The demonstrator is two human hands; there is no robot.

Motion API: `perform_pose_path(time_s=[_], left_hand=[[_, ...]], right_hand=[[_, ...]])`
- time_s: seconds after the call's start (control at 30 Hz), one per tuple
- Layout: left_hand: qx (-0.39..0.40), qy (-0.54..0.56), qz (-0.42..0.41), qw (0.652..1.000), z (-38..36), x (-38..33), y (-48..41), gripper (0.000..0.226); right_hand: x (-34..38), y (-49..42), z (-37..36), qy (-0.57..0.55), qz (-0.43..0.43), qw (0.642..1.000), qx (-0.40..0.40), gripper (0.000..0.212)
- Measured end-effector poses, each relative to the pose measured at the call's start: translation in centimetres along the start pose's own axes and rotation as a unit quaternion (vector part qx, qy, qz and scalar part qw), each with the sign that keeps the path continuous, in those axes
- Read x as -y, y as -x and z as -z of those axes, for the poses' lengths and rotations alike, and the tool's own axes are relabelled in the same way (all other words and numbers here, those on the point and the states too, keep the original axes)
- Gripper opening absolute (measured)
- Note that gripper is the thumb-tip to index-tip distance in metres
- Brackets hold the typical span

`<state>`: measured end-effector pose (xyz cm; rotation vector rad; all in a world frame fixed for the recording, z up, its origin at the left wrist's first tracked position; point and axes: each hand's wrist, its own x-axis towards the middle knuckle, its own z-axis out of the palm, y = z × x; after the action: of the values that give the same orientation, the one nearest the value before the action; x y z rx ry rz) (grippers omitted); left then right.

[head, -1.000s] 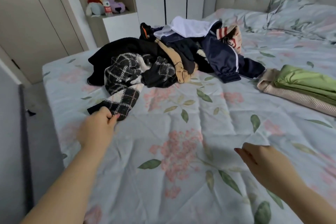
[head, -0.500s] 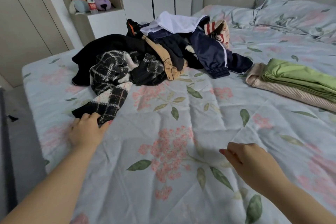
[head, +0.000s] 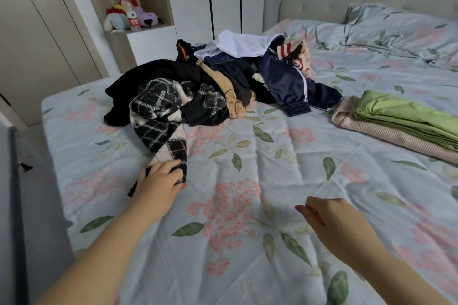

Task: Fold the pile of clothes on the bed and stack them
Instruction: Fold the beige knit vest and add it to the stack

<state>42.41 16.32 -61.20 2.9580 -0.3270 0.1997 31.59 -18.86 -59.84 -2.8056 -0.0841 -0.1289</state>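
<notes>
A tangled pile of clothes lies across the far middle of the bed, with black, navy, white and tan pieces. A black-and-white checked knit garment trails from the pile toward me. My left hand grips its dark lower end, fingers curled round the cloth. My right hand hovers above the floral sheet at the lower right, fingers loosely curled, holding nothing. A folded stack sits at the right: a green piece on top of a beige ribbed one.
Pillows lie at the bed's head, back right. A shelf niche with plush toys and a bottle stands behind the pile. The bed's left edge drops to the floor beside a door.
My left hand has closed round the end of the checked garment and drawn it a little toward me. My right hand stays hovering over the sheet.
</notes>
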Motion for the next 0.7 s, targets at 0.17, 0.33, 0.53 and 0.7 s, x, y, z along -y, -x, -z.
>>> perform_pose_path(time_s=[0.17, 0.33, 0.53, 0.7], left_hand=[[-0.011, 0.018, 0.042, 0.999, 0.3, -0.4, 0.7, 0.017], [-0.069, 0.093, 0.098, 0.988, 0.4, -0.4, 1.3, 0.025], [-0.098, 0.088, 0.095, 0.987, 1.0, -2.1, 0.8, 0.03], [-0.091, 0.105, 0.077, 0.987, 1.4, -5.2, 3.5, 0.024]], right_hand=[[-0.1, 0.2, 0.3, -0.006, 0.0, 1.0, -0.01, 0.048], [-0.2, 0.5, 0.9, -0.015, -0.004, 1.0, -0.012, 0.048], [-0.2, 0.3, 1.3, 0.001, -0.018, 1.0, -0.005, 0.047], [-0.7, 0.0, 0.7, 0.032, 0.022, 0.999, -0.01, 0.045]])
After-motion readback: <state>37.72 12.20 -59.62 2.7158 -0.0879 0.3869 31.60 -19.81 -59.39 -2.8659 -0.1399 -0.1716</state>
